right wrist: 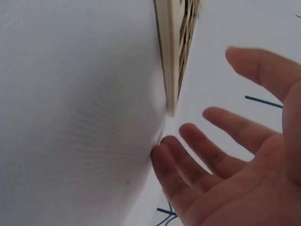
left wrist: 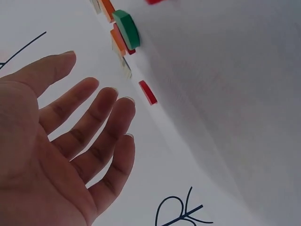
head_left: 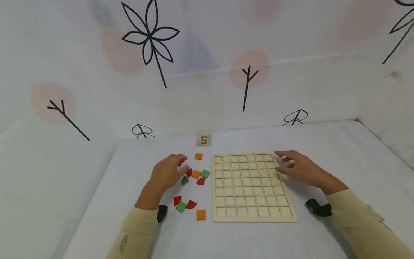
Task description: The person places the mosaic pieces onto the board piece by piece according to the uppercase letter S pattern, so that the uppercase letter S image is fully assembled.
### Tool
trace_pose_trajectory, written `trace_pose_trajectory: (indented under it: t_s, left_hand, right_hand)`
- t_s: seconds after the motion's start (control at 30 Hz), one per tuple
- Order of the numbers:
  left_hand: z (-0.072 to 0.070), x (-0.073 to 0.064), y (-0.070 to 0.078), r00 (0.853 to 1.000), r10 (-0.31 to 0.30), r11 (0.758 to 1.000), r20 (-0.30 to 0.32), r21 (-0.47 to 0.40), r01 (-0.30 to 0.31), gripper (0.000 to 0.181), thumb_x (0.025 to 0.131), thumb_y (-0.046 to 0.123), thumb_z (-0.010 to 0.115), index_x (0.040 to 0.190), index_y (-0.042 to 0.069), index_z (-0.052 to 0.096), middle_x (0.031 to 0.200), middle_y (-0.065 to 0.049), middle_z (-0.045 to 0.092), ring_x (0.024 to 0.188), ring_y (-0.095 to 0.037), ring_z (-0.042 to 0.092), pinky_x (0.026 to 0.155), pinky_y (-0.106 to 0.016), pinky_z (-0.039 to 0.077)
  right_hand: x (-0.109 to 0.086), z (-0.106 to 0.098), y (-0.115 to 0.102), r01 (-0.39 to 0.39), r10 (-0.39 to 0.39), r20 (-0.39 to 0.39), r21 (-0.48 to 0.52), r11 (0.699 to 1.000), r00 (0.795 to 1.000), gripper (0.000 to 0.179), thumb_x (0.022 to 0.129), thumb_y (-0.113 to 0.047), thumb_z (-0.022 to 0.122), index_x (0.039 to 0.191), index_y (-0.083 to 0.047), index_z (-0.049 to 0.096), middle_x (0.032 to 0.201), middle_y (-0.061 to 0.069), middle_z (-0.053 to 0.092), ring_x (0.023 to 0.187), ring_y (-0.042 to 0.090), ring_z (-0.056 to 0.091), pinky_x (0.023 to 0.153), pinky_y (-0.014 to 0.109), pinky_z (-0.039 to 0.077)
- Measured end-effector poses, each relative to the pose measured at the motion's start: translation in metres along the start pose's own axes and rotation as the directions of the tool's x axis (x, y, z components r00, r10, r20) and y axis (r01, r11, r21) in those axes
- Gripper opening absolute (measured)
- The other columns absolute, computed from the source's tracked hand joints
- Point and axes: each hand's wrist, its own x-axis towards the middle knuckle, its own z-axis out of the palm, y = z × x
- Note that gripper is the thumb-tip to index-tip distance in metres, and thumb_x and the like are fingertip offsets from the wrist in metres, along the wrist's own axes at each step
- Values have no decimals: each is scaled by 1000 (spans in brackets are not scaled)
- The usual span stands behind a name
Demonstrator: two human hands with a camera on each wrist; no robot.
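1. Head view: a person's left hand (head_left: 165, 173) is at the left of a white table (head_left: 106, 223), fingers loosely bent and spread, gripping nothing.
2. A red piece (head_left: 182, 160) shows by its fingers, partly hidden; a red wedge (head_left: 189, 173) and a green wedge (head_left: 185, 180) lie near the thumb.
3. Just right of these sit an orange square (head_left: 196, 174), a green square (head_left: 205, 173) and a red quarter-circle (head_left: 201, 181).
4. A pale gridded board (head_left: 247, 191) lies flat, right of the pieces.
5. The right hand (head_left: 299, 167) is at the board's right edge, relaxed, fingers apart, unclenched; I cannot tell whether it touches.
6. Beyond the pieces, toward the table's back, lies a small card (head_left: 203, 140) bearing an S-like figure.
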Motion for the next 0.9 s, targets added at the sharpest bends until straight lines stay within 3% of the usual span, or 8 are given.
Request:
trace_pose_trajectory:
  t_s: [0.1,0.23,0.4,0.9]
  left_hand:
    - [6,0,2,999,-17,1000,34,8,17,44,91,38,73,131,22,63,105,-3,68,85,-17,62,75,-34,57]
    - [11,-2,3,996,-40,999,78,31,38,48,90,39,74,133,23,62,108,-3,69,88,-17,62,78,-35,57]
    - [12,-1,5,995,-42,999,92,30,39,47,89,38,74,132,22,64,105,-3,69,88,-16,61,78,-35,57]
    - [13,1,2,993,0,999,114,41,-4,44,88,36,77,128,20,67,107,-3,68,95,-18,60,83,-37,58]
  right_hand:
    - [-4,2,2,30,-30,36,5,1000,999,83,90,-40,73,153,-2,35,155,27,34,139,51,36,109,65,34]
    - [-6,4,4,38,-37,95,-12,999,995,101,82,-48,79,156,-1,28,162,27,22,148,52,17,113,70,20]
    - [-5,3,9,29,-21,148,-54,998,989,111,79,-54,78,158,-1,20,164,27,13,151,50,11,115,69,16]
    - [2,-3,15,62,-47,238,-56,996,970,105,85,-51,74,159,-3,16,167,22,6,152,49,4,114,71,13]
